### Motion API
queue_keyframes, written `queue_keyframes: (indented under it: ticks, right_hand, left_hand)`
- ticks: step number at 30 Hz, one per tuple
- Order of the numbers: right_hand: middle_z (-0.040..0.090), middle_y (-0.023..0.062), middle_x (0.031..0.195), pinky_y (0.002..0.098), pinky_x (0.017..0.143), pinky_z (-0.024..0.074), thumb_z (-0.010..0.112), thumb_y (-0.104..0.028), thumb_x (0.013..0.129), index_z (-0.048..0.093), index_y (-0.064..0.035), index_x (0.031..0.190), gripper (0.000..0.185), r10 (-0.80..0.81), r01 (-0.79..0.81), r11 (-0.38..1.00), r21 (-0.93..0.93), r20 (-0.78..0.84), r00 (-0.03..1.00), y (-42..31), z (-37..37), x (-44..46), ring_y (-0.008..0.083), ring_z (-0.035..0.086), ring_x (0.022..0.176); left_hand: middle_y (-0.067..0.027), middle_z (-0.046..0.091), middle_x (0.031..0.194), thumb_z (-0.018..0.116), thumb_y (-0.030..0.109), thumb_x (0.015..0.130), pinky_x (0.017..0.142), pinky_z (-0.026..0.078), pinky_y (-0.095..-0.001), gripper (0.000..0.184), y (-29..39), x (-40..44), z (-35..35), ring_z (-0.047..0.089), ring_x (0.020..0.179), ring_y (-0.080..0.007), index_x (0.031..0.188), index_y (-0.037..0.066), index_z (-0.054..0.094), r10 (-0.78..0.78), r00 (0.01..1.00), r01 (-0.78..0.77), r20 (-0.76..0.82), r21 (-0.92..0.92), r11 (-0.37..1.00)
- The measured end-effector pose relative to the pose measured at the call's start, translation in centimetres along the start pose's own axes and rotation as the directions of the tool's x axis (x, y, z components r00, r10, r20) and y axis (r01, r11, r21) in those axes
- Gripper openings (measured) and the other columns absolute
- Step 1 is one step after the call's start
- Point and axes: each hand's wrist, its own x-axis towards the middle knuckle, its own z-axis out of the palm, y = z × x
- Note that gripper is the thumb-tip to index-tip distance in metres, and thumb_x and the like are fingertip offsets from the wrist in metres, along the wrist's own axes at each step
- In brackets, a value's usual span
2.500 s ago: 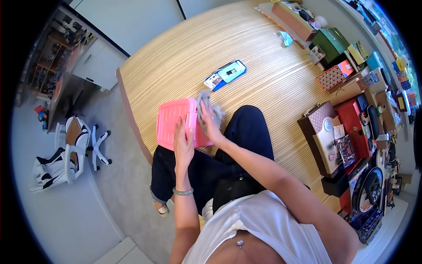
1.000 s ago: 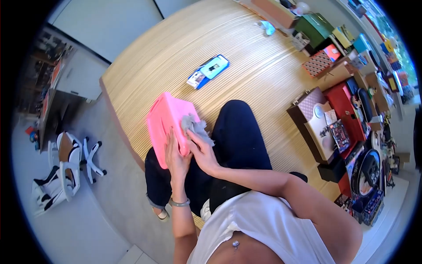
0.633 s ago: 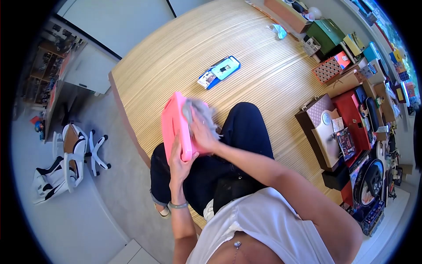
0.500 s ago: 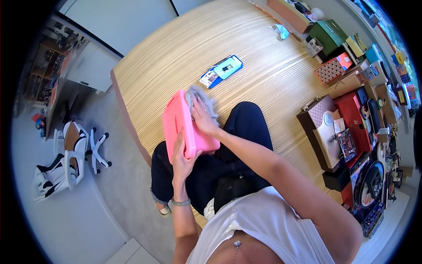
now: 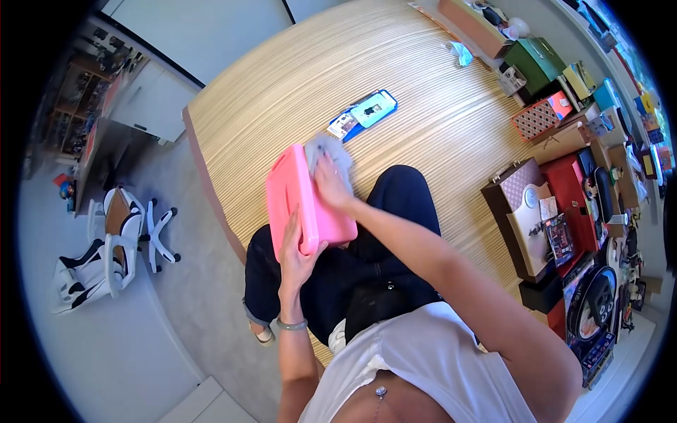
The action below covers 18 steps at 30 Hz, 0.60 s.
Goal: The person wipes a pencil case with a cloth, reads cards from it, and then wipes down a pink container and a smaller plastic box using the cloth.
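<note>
A pink plastic box [image 5: 283, 194] is tipped on its side above my lap. My left hand [image 5: 296, 255] grips its near end, fingers along the broad face and thumb around the edge. My right hand [image 5: 333, 185] is closed on a soft grey cloth [image 5: 326, 149], which lies against the far part of the box's side. The palm and fingers hide part of the cloth, and the moving hand is slightly blurred.
Beyond the box, a phone in a light blue case [image 5: 374, 108] lies on the ribbed mat [image 5: 254, 92]. Boxes and bags, among them a brown case [image 5: 518, 211] and a green box [image 5: 536, 63], line the right side. A white chair [image 5: 116, 233] stands on the floor at left.
My right hand and the grey cloth have shifted slightly along the box's side. The left hand keeps its hold. The whole view has shifted a little.
</note>
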Motion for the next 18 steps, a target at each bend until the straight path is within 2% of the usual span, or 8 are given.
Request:
queue_keyframes:
  ticks: [2, 6, 8, 12, 14, 16, 17, 18]
  right_hand:
    - [0.032, 0.0235, 0.152, 0.0422, 0.119, 0.0155, 0.033, -0.031, 0.103, 0.035, 0.0020, 0.145, 0.054, 0.168, -0.170, 0.984, 0.053, 0.041, 0.985, 2.2, -0.2, 2.8, 0.0389, 0.021, 0.145]
    - [0.025, 0.0252, 0.154, 0.0394, 0.120, 0.0149, 0.033, -0.032, 0.103, 0.029, 0.0071, 0.146, 0.058, 0.052, -0.049, 0.996, 0.079, -0.044, 0.998, 3.5, -0.6, -3.4, 0.0369, 0.016, 0.147]
    - [0.020, 0.0243, 0.157, 0.0402, 0.120, 0.0123, 0.030, -0.032, 0.104, 0.023, 0.0088, 0.148, 0.060, 0.127, -0.128, 0.978, 0.164, 0.016, 0.992, 1.7, -1.1, -9.8, 0.0363, 0.012, 0.148]
    - [0.018, 0.0224, 0.158, 0.0471, 0.120, 0.0056, 0.030, -0.030, 0.105, 0.021, 0.0067, 0.150, 0.059, 0.094, -0.095, 0.995, -0.005, 0.182, 0.979, -3.0, -2.6, -17.0, 0.0359, 0.007, 0.149]
    - [0.020, 0.0223, 0.158, 0.0490, 0.119, 0.0046, 0.032, -0.025, 0.103, 0.022, 0.0059, 0.149, 0.056, 0.077, -0.089, 0.994, 0.061, 0.181, 0.980, -4.3, -2.4, -15.4, 0.0356, 0.007, 0.149]
    - [0.021, 0.0226, 0.157, 0.0488, 0.119, 0.0066, 0.033, -0.019, 0.101, 0.023, 0.0051, 0.149, 0.055, -0.061, 0.058, 0.993, 0.106, 0.022, 0.998, -2.8, -0.5, -12.4, 0.0357, 0.009, 0.149]
    - [0.021, 0.0241, 0.156, 0.0489, 0.119, 0.0089, 0.032, -0.015, 0.099, 0.022, 0.0062, 0.149, 0.055, -0.095, 0.095, 0.995, 0.003, -0.009, 0.995, -2.0, 0.0, -10.4, 0.0353, 0.011, 0.149]
    - [0.021, 0.0252, 0.156, 0.0499, 0.119, 0.0109, 0.032, -0.014, 0.099, 0.023, 0.0081, 0.148, 0.054, 0.107, -0.106, 0.987, 0.120, 0.001, 0.994, -3.0, -0.6, -8.3, 0.0362, 0.012, 0.148]
  left_hand:
    - [-0.0169, 0.041, 0.150, 0.080, 0.013, 0.076, 0.114, 0.032, -0.0372, 0.081, -0.1, 0.2, 0.2, 0.039, 0.139, -0.0286, 0.145, -0.001, 0.039, 0.003, 1.000, -0.003, 0.009, 0.031, 1.000]
    - [-0.0167, 0.041, 0.150, 0.080, 0.013, 0.076, 0.114, 0.032, -0.0377, 0.082, -0.4, 0.1, 0.4, 0.039, 0.139, -0.0288, 0.145, -0.001, 0.039, -0.016, 1.000, 0.016, -0.015, 0.011, 1.000]
    - [-0.0168, 0.042, 0.149, 0.081, 0.012, 0.075, 0.113, 0.032, -0.0379, 0.082, -0.5, 0.3, 0.0, 0.040, 0.138, -0.0291, 0.145, -0.001, 0.040, -0.019, 1.000, 0.019, -0.017, -0.010, 1.000]
    - [-0.0178, 0.043, 0.148, 0.082, 0.012, 0.072, 0.113, 0.033, -0.0384, 0.084, -0.5, 0.3, 0.2, 0.041, 0.138, -0.0310, 0.144, -0.001, 0.041, 0.018, 1.000, -0.018, -0.024, 0.024, 1.000]
    - [-0.0166, 0.042, 0.149, 0.082, 0.016, 0.072, 0.112, 0.033, -0.0414, 0.084, -1.1, 0.1, 0.4, 0.040, 0.138, -0.0334, 0.143, 0.001, 0.042, 0.061, 0.998, -0.060, -0.010, 0.078, 0.995]
    - [-0.0155, 0.041, 0.150, 0.083, 0.020, 0.071, 0.112, 0.033, -0.0443, 0.084, -1.1, -0.4, 0.7, 0.040, 0.138, -0.0358, 0.143, 0.002, 0.043, 0.101, 0.995, -0.101, 0.002, 0.132, 0.986]
    - [-0.0158, 0.040, 0.151, 0.082, 0.022, 0.072, 0.113, 0.031, -0.0463, 0.083, -0.8, -0.5, 1.0, 0.039, 0.137, -0.0367, 0.143, 0.003, 0.043, 0.094, 0.995, -0.095, 0.013, 0.161, 0.982]
    - [-0.0162, 0.039, 0.151, 0.081, 0.024, 0.073, 0.113, 0.030, -0.0483, 0.082, -0.6, -0.8, 1.1, 0.039, 0.137, -0.0376, 0.143, 0.003, 0.043, 0.086, 0.996, -0.089, 0.025, 0.193, 0.977]
